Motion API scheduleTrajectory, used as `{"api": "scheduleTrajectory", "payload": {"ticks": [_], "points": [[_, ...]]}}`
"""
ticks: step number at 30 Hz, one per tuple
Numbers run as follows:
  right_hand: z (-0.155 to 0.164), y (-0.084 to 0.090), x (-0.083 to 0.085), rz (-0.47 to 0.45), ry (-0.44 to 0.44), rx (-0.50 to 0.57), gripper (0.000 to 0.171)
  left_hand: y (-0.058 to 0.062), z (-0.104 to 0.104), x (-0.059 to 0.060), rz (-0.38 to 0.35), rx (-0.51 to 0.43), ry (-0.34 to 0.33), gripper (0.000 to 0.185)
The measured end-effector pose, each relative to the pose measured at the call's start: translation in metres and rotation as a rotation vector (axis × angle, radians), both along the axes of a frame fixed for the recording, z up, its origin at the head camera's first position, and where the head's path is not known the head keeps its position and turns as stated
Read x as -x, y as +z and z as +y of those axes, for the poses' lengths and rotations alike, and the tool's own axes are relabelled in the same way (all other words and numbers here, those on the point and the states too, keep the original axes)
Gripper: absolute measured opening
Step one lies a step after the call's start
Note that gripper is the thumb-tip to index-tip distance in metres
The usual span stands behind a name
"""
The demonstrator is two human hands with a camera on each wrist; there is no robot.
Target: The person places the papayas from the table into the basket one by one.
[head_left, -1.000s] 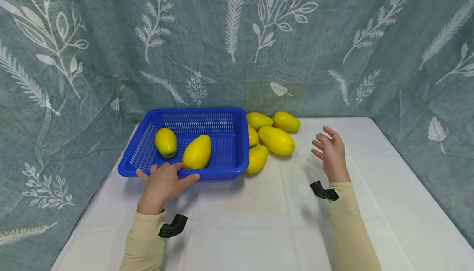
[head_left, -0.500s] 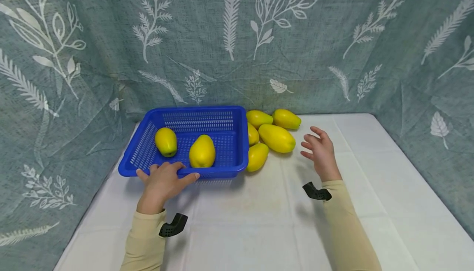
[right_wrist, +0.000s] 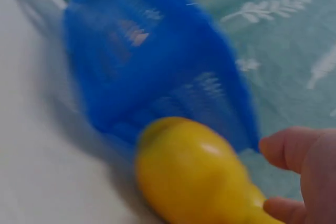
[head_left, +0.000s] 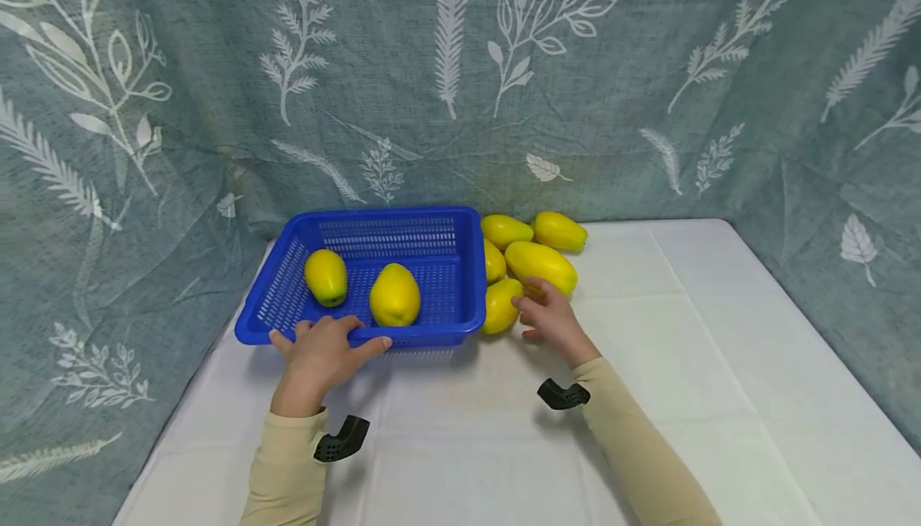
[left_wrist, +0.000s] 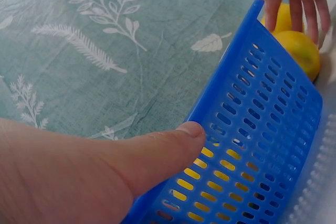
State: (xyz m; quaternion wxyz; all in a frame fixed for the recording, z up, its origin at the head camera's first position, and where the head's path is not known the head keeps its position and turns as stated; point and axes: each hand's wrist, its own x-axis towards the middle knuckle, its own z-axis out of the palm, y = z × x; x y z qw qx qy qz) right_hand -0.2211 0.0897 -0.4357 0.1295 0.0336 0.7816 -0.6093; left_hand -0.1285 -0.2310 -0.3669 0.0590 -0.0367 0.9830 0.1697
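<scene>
Perforated blue plastic basket (head_left: pixel 460 270), near rim gripped by left hand (head_left: pixel 320 354). Smooth oval yellow mango (head_left: pixel 501 305) touched by right hand (head_left: pixel 550 320), fingers loosely spread.

A white cloth (head_left: pixel 719 334) covers the bench (head_left: pixel 791 446), lying flat with faint fold lines running across it and from front to back. Behind and on both sides hangs a grey-green fabric backdrop (head_left: pixel 612 70) printed with white leaves, sprigs and feathery fronds; it meets the bench along the far edge and is wrinkled at the lower left. The left wrist view shows the same backdrop (left_wrist: pixel 105 51) close up. The right wrist view is blurred, but the pale shapes on green (right_wrist: pixel 294 19) are probably that print.
</scene>
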Motion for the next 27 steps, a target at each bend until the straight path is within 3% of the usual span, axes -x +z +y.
{"api": "scheduleTrajectory", "payload": {"ticks": [4,10,23,27], "points": [[-0.013,-0.012,-0.002,0.044,0.043,-0.069,0.069,-0.001,0.002,-0.001,-0.004,-0.001,0.002,0.068],[-0.027,-0.013,-0.006,0.136,0.065,-0.087,0.068,-0.001,0.002,-0.001,0.01,-0.001,0.015,0.067],[-0.035,-0.014,-0.012,0.209,0.109,-0.089,0.067,-0.001,0.001,-0.002,0.012,0.0,0.017,0.065],[-0.034,-0.013,-0.013,0.169,0.132,-0.066,0.065,-0.001,0.0,-0.003,0.029,0.001,0.009,0.065]]}}
